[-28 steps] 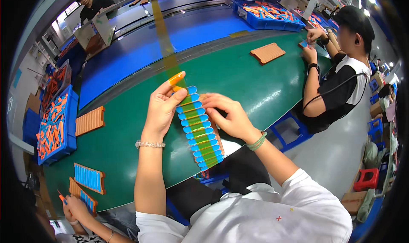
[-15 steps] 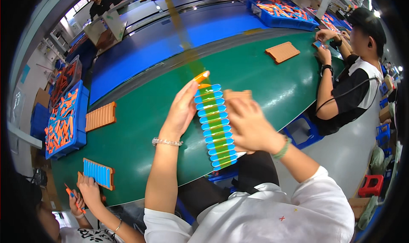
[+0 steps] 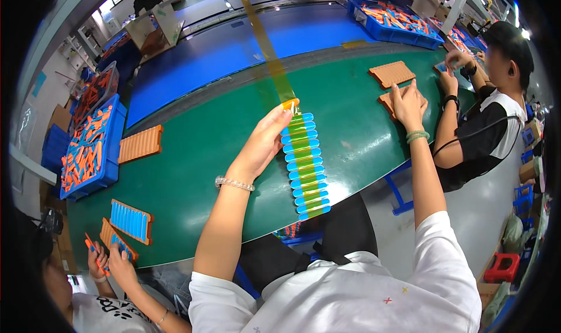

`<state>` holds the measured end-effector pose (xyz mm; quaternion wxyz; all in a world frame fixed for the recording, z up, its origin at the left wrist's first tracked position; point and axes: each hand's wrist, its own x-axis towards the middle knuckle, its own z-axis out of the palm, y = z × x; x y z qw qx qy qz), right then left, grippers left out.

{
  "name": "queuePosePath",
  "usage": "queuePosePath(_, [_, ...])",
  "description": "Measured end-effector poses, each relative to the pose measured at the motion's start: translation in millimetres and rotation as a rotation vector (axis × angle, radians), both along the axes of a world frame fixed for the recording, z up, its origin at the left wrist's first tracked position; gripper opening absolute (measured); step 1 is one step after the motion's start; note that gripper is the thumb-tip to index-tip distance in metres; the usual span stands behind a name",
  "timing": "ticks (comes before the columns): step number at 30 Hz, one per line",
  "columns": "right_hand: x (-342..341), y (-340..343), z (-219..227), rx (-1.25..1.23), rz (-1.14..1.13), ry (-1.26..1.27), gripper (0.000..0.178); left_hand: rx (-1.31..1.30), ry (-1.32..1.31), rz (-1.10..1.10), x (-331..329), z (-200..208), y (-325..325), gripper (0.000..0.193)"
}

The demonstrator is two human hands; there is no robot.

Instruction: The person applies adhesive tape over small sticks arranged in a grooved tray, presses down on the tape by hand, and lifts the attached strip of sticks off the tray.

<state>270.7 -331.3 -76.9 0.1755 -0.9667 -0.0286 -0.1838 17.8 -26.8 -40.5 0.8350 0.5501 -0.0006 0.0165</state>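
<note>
Since half a second ago my right hand (image 3: pixel 409 102) has left the strip of blue pieces (image 3: pixel 305 163) and reached far out to the orange tray (image 3: pixel 390 99) on the green table (image 3: pixel 193 175), where it now lies flat, fingers spread on the tray, gripping nothing. My left hand (image 3: pixel 260 146) alone carries the strip, pinching its top end between thumb and fingertips just under the orange end piece (image 3: pixel 290 104). From that pinch the strip hangs down and toward me, its long axis running almost straight away from the grip toward my lap, each blue piece lying crosswise on the yellow-green tape (image 3: pixel 305 158). Its free lower end dangles past the table edge, well apart from either hand. My left hand is much the nearer; my right sits off to the right and beyond the strip's top. A second orange tray (image 3: pixel 392 73) lies just beyond my right fingers.
</note>
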Motion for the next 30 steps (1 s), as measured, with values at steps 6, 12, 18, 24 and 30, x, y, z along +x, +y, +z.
queuePosePath(6, [-67,62,14,0.823,0.552,-0.096,0.044,-0.002,0.037,0.025,-2,7,-5,0.049])
queuePosePath(12, [-140,161,31,1.154,0.966,1.073,0.034,0.336,-0.174,0.172,6,-10,9,0.047])
queuePosePath(18, [-125,143,19,1.177,1.038,1.095,0.017,1.154,-0.42,0.56,12,-18,9,0.048])
queuePosePath(24, [-126,153,17,1.25,1.121,1.216,0.021,1.316,-0.194,0.497,-22,25,29,0.049])
queuePosePath(30, [-127,152,15,1.316,1.067,1.279,0.021,1.524,-0.142,0.872,-92,43,30,0.039])
